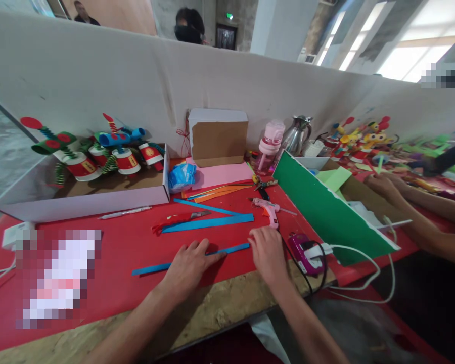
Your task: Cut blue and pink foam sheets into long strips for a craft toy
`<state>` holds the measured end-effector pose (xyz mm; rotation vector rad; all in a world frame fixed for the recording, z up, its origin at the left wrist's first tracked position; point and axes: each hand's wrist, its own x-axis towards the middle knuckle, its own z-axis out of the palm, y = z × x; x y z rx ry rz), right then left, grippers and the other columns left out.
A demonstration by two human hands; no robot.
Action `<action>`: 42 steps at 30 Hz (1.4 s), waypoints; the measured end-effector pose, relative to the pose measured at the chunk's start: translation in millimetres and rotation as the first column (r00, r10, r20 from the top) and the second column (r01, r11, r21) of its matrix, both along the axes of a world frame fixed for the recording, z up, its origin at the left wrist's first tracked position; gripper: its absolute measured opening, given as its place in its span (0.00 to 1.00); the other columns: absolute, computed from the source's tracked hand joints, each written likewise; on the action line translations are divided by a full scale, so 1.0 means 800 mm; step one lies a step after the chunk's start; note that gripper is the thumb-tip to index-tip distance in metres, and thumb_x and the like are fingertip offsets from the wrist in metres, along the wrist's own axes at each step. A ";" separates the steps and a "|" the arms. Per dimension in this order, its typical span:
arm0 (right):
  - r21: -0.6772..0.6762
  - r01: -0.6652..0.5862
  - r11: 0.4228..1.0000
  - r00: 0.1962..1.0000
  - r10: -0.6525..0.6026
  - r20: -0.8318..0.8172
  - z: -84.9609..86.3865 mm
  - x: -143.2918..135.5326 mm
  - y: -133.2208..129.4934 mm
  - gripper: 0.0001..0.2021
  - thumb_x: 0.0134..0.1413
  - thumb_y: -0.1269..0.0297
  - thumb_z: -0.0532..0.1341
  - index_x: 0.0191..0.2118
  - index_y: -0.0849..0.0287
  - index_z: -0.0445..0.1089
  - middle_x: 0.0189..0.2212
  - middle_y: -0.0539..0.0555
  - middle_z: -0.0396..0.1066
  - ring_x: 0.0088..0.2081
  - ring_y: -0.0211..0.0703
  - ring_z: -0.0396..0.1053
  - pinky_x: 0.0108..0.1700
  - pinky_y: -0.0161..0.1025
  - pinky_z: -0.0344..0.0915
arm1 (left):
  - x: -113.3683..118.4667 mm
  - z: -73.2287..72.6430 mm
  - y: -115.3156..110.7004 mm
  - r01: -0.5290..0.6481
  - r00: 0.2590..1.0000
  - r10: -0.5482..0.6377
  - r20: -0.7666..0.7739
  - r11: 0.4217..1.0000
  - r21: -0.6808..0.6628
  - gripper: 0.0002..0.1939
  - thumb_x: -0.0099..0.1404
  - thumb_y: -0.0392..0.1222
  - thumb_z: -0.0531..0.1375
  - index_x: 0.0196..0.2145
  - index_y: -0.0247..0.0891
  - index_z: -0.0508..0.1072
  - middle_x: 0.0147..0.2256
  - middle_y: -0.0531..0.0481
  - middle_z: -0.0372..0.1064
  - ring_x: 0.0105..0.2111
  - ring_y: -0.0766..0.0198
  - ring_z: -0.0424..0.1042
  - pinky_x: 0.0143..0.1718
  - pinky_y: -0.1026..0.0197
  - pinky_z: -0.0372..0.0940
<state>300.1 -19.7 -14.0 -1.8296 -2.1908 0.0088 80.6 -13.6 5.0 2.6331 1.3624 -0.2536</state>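
A narrow blue paper strip [151, 269] lies on the red-covered table in front of me. My left hand [187, 263] rests across its middle, fingers stretched out and pressing it down. At the strip's right end, my right hand [267, 250] has its fingers bent and appears to pinch the tip; the exact contact is partly hidden. Just beyond lie a wider blue strip [212, 222], another thin blue strip [208, 207] and a red-handled tool with a metal tip [178, 220]. A pink hot glue gun [267, 210] sits past my right hand.
At the left, a white box [98, 202] holds several red-cup figures. A green-sided box [326, 217] stands right, beside a purple power strip [307, 253] with cables. A pink bottle [270, 146] and steel jug [298, 134] stand behind. Another person's arm [413, 212] reaches in at right.
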 end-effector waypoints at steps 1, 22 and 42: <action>0.018 -0.087 0.996 0.996 0.087 -0.021 -0.004 -0.007 -0.009 0.12 0.66 0.69 0.50 0.48 0.60 0.70 0.45 0.62 0.73 0.49 0.53 0.68 0.56 0.54 0.58 | 0.000 0.000 0.000 -0.001 1.000 0.001 0.015 1.000 -0.001 0.30 0.68 0.32 0.49 0.61 0.63 0.61 0.47 0.46 0.66 0.42 0.56 0.69 0.43 0.54 0.65; -0.186 -0.343 0.921 0.938 0.344 -0.029 -0.018 -0.015 -0.044 0.35 0.61 0.41 0.55 0.69 0.49 0.51 0.69 0.61 0.46 0.69 0.59 0.43 0.65 0.60 0.53 | -0.030 -0.012 -0.023 -0.044 0.997 0.042 0.060 0.998 0.041 0.28 0.67 0.34 0.52 0.61 0.55 0.63 0.58 0.45 0.65 0.51 0.49 0.64 0.49 0.48 0.59; -0.167 -0.467 0.868 0.884 0.453 -0.116 0.015 -0.060 -0.045 0.31 0.64 0.48 0.55 0.68 0.51 0.53 0.67 0.57 0.53 0.68 0.57 0.46 0.67 0.60 0.47 | -0.086 -0.030 -0.058 -0.175 0.984 0.173 0.030 0.963 0.204 0.39 0.59 0.24 0.50 0.62 0.60 0.61 0.66 0.51 0.56 0.66 0.42 0.51 0.60 0.35 0.50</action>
